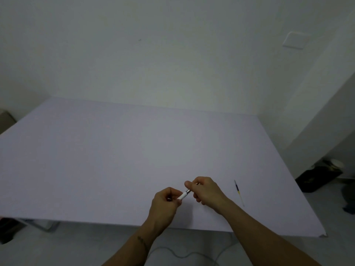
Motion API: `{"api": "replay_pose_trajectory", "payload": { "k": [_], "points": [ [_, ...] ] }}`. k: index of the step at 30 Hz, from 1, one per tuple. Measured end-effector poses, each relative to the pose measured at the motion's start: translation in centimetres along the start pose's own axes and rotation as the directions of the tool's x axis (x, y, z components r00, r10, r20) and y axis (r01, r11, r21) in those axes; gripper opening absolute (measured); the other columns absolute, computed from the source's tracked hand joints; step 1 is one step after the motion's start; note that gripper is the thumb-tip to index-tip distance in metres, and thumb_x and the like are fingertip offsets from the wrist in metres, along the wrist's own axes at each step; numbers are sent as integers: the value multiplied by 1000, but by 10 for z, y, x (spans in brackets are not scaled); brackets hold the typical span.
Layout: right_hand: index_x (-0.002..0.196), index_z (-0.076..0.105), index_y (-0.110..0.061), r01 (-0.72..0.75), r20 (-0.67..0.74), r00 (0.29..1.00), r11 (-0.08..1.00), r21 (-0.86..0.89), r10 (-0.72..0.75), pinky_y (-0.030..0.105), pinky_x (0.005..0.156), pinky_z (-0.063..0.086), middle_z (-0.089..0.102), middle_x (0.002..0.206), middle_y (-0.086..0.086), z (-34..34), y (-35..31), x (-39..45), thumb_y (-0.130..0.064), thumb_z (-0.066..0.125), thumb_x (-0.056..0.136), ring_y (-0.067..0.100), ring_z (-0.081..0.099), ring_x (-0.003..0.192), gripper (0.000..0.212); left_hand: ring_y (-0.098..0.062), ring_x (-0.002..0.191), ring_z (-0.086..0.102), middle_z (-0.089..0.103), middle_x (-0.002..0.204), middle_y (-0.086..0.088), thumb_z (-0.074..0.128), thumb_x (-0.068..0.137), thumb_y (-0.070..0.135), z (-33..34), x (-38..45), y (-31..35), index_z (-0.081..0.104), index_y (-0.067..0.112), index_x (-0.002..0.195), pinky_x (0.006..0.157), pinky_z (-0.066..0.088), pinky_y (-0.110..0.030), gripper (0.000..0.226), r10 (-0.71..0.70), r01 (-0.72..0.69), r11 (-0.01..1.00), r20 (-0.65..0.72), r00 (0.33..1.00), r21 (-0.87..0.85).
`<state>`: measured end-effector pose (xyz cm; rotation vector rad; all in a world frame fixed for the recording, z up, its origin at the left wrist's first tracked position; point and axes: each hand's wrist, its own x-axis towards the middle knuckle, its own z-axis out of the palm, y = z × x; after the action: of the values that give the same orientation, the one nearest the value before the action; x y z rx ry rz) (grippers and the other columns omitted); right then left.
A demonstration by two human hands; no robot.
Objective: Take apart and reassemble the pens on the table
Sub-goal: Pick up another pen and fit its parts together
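Observation:
Both hands meet low over the near middle of the pale table [115,150]. My left hand [165,202] pinches the white barrel of a pen [183,195], which points up and to the right. My right hand [206,191] closes around the pen's other end, where a small metallic part [188,191] shows between the two hands. Most of the pen is hidden inside the fingers. A thin ink refill [238,191], dark at its far end and yellowish in the middle, lies by itself on the table to the right of my right hand.
The table's near edge runs just under my wrists, and its right corner [322,235] is close by. A white wall stands behind the table. A dark bag [318,177] sits on the floor at the right, and a cable [182,254] trails on the floor below.

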<state>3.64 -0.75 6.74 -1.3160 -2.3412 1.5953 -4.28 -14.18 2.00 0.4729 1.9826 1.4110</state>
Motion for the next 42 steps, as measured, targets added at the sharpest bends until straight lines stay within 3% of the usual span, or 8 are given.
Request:
{"api": "replay_pose_trajectory", "payload": {
  "k": [5,10,15,21,25,31,36,42],
  "points": [
    [89,73,-10,60,31,998,998,6,-60,28,62,51,70,82,13,-6,4,-4,-14,66,88,18,62,70,9,-18,76,61,68,81,-4,65,85,3,-1,-1,-1,73,19,84,64,50,-23,17,-11,11,1000,-6,1000,2],
    [78,69,-7,62,-8,998,998,15,-62,27,58,47,63,71,11,-2,7,-7,-33,66,90,20,56,63,28,-20,81,63,69,82,-2,65,85,4,0,-3,0,73,25,79,66,52,-25,23,-9,9,1000,2,1000,-9],
    [94,72,-9,22,37,999,979,203,-30,24,57,50,68,78,9,-3,9,-8,-12,66,88,17,63,68,8,-20,80,63,68,82,-3,65,86,3,-1,-4,1,72,23,80,65,50,-23,22,-10,10,1000,-16,1000,-11],
    [82,68,-7,-2,29,1000,973,231,-5,27,57,48,63,70,9,-1,13,-10,-21,68,90,19,58,63,16,-19,81,63,67,82,-4,64,86,2,1,-9,3,72,21,82,65,49,-21,22,-12,12,999,9,1000,-35],
    [98,73,-8,-39,115,993,921,388,-6,25,56,50,68,78,8,-1,15,-10,-8,66,89,20,62,71,12,-17,79,62,68,81,-3,63,87,2,1,-9,6,72,22,81,63,48,-19,23,-2,3,999,14,1000,-50],
    [79,68,-11,-27,43,999,964,263,16,26,55,48,64,70,8,2,16,-8,-20,70,87,17,59,63,12,-18,80,63,68,82,-5,64,86,1,3,-9,6,72,22,81,63,49,-19,23,-24,26,998,35,999,-54],
    [98,75,-12,-55,95,995,905,422,17,24,54,49,69,81,9,0,19,-7,-7,65,89,20,61,71,14,-18,79,64,69,81,-5,64,86,2,2,-6,3,73,19,83,64,50,-19,20,-21,23,998,32,999,-62],
    [83,68,-5,-63,62,997,928,368,43,25,53,46,61,70,8,5,20,-5,-16,68,88,16,56,62,12,-17,78,65,70,80,-4,64,85,2,2,-5,0,73,21,82,64,50,-18,21,-31,34,998,47,998,-60]
  ]
}}
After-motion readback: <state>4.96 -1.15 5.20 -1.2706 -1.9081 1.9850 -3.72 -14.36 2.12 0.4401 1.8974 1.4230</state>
